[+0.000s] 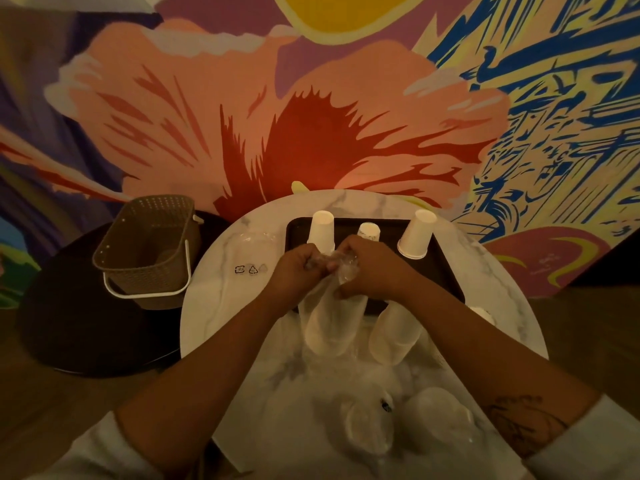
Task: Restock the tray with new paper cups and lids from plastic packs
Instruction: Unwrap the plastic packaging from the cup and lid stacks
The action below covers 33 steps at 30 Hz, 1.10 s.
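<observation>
While both my hands, left (297,268) and right (367,268), pinched the twisted neck of a cup pack (329,323) lying at the tray's (446,271) near edge, I judged the film thin, slippery and best gripped there, though glare blurred the packs (398,420) nearest me.
</observation>
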Available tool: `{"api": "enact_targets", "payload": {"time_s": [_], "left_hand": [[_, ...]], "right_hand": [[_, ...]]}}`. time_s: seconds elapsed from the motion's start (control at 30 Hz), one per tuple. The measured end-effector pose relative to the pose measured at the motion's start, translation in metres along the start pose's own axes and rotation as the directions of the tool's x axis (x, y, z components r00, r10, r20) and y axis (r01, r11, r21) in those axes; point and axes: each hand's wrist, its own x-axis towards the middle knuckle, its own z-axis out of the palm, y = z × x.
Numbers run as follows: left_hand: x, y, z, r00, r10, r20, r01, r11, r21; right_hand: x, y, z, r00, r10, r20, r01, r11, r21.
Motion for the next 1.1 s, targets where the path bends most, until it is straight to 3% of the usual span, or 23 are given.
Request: {"api": "enact_targets", "payload": {"time_s": [0.1,0.2,0.33,0.4,0.5,0.57,0.67,0.7,0.8,0.87,0.97,1.1], "left_hand": [[0.007,0.004,-0.002,0.998,-0.005,-0.066,0.007,1.000,0.024],[0.009,0.004,-0.006,0.994,0.001,-0.113,-0.019,0.987,-0.160],[0.009,0.005,-0.009,0.995,0.009,-0.103,-0.044,0.936,-0.350],[0.010,0.009,-0.007,0.995,0.013,-0.102,-0.050,0.928,-0.368],[0.007,0.007,-0.008,0.998,0.030,-0.058,-0.043,0.970,-0.239],[0.006,-0.001,-0.008,0.998,0.031,0.062,-0.019,0.982,-0.190],[0.001,-0.015,-0.006,0.982,-0.079,0.169,0.042,0.976,0.212],[0.001,-0.021,-0.007,0.986,-0.078,0.148,0.040,0.969,0.243],[-0.002,-0.022,-0.012,0.996,-0.072,0.054,0.073,0.997,-0.003],[0.001,-0.018,-0.015,0.999,-0.036,0.010,0.036,0.998,-0.044],[0.010,-0.003,-0.023,0.998,0.014,-0.058,-0.023,0.989,-0.148],[0.027,0.009,-0.046,0.995,0.022,-0.099,-0.061,0.911,-0.407]], "right_hand": [[-0.001,-0.001,-0.008,0.985,0.068,-0.159,-0.022,0.960,0.278],[-0.006,0.004,-0.010,0.969,0.149,-0.198,-0.033,0.869,0.494],[-0.010,0.014,-0.003,0.967,0.159,-0.199,-0.028,0.843,0.537],[-0.008,0.016,-0.003,0.955,0.164,-0.249,-0.012,0.856,0.516],[-0.006,0.013,-0.007,0.947,0.165,-0.275,0.004,0.850,0.526],[-0.007,0.011,-0.010,0.944,0.157,-0.289,0.025,0.842,0.539],[-0.007,0.009,-0.015,0.944,0.161,-0.290,0.042,0.809,0.587],[-0.007,0.010,-0.016,0.954,0.165,-0.250,0.020,0.797,0.603],[-0.007,0.016,-0.008,0.980,0.196,-0.014,-0.160,0.838,0.522],[-0.006,0.019,0.001,0.974,0.222,0.052,-0.224,0.887,0.404],[0.002,0.016,0.003,0.970,0.230,-0.077,-0.184,0.904,0.385],[0.017,-0.011,-0.017,0.943,0.245,-0.227,-0.099,0.855,0.510]]}}
